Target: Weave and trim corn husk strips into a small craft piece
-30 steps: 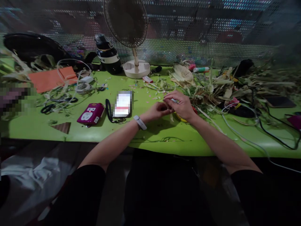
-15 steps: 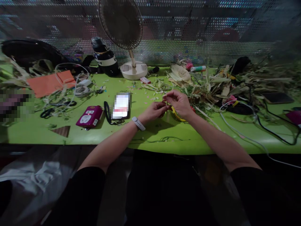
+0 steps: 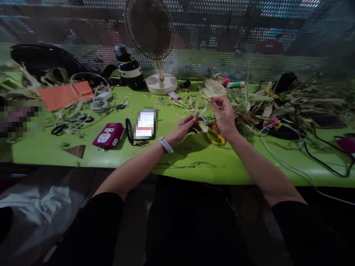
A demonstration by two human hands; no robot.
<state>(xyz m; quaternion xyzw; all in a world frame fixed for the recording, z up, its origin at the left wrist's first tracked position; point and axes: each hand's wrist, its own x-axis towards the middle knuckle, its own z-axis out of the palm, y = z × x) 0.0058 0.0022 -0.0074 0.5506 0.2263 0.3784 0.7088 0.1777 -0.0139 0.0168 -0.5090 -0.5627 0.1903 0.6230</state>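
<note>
A person sits at a green desk (image 3: 83, 155). The left hand (image 3: 184, 127) pinches the lower end of a pale husk strip (image 3: 200, 112) in its fingers; the right hand (image 3: 223, 112), at about two o'clock from it, is raised with fingers closed, apparently on the strip's upper end — the exact grip is hard to see. Yellow-handled scissors (image 3: 213, 133) lie just beneath the hands. A heap of dry husks (image 3: 266, 101) sits at three o'clock. The thin strip could tear if pulled hard, and the blades lie close to the wrists. No writing is readable — the phone (image 3: 146, 123) screen is blurred.
</note>
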